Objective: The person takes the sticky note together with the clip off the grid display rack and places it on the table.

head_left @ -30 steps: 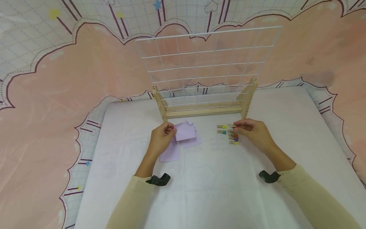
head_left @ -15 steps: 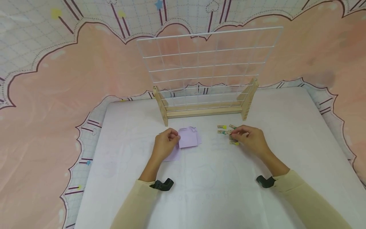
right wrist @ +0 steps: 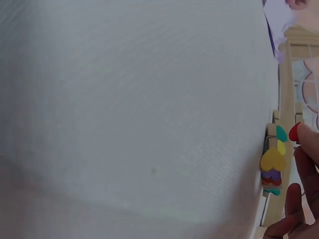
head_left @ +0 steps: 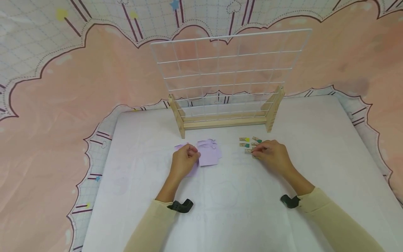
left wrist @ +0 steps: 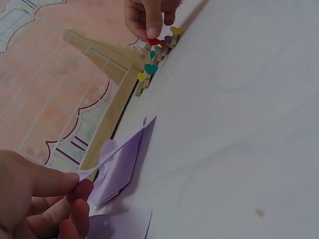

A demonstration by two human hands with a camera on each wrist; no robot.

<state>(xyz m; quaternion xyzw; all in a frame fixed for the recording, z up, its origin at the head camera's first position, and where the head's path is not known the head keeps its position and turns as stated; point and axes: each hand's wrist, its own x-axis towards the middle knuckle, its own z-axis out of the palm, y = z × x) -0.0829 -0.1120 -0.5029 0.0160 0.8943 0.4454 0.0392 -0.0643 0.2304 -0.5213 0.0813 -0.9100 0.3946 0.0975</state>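
Observation:
In the head view my left hand (head_left: 183,160) pinches the left edge of a square purple paper sheet (head_left: 208,158). More purple sheets (left wrist: 119,225) lie on the table under and beside it, seen in the left wrist view. Thumb and fingers of my right hand (head_left: 274,157) pinch a small wooden clothespin (head_left: 248,151) that carries a red heart (right wrist: 294,132). Around that hand lie several more clothespins (head_left: 244,145) with yellow, teal and purple hearts. My fingers hide part of this group in the head view.
Behind both hands stands a white wire grid (head_left: 233,70) on a wooden base (head_left: 225,124). A white cloth (head_left: 233,210) covers the table. Patterned peach fabric (head_left: 119,77) hangs at the back and sides.
My right hand has lifted the clothespin from the group and brought it nearer me, slightly left. One teal-heart clothespin now lies tilted. My left hand and its sheet have shifted right and nearer.

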